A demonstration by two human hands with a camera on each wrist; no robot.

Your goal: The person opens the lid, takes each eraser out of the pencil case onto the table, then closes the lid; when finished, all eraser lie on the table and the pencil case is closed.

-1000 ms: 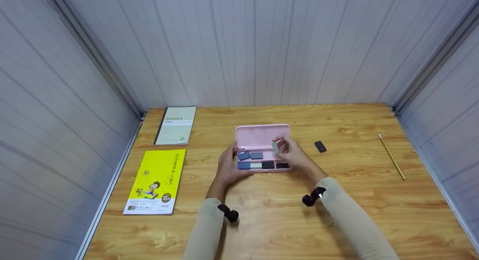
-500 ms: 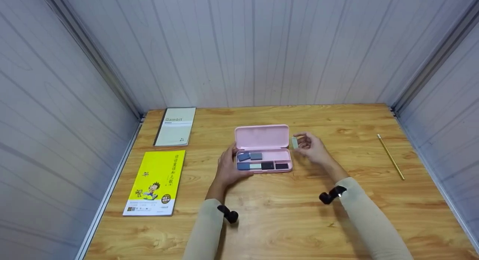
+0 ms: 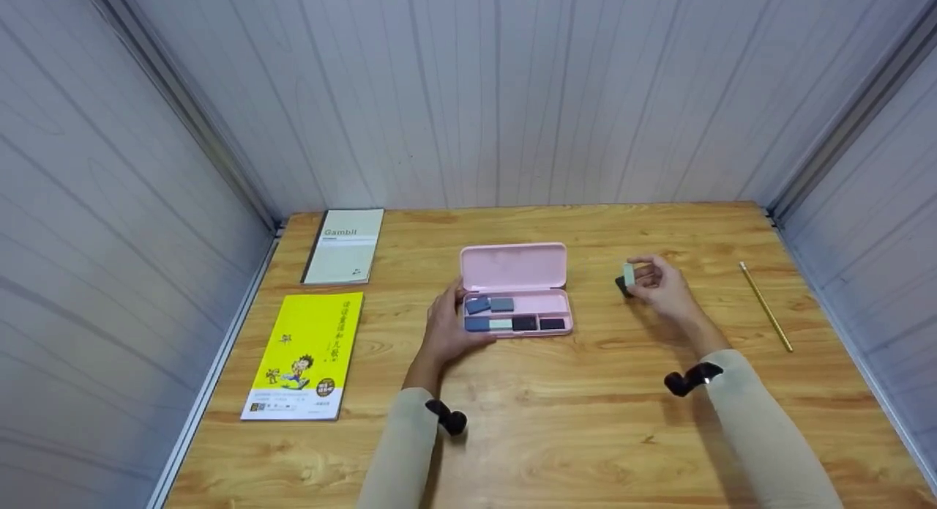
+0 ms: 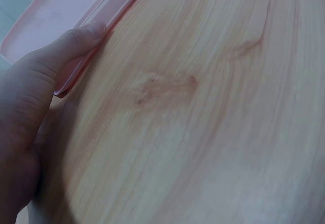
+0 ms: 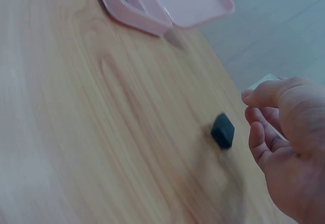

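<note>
A pink pencil case point(image 3: 514, 266) lies with its lid raised in the middle of the table. My left hand point(image 3: 448, 322) grips its left end, the thumb along the front edge; the left wrist view has this thumb on the pink rim point(image 4: 114, 18). Between thumb and fingers my right hand point(image 3: 665, 291) pinches a pale green eraser point(image 3: 629, 274), well to the right of the case. Just behind it in the head view is a black eraser point(image 3: 621, 287), partly covered; the right wrist view has that black eraser point(image 5: 222, 131) on the wood beside the fingers.
Inside the case sit blue-grey blocks point(image 3: 502, 305), a pale block point(image 3: 501, 324) and black blocks point(image 3: 552, 324). A gold pencil point(image 3: 766, 307) lies at the right. On the left are a yellow book point(image 3: 307, 348) and a Gambit notebook point(image 3: 342, 253). Walls enclose the table's back and sides.
My right hand has carried the pale green eraser from over the case's right part rightward to the black eraser. The left hand has stayed on the case.
</note>
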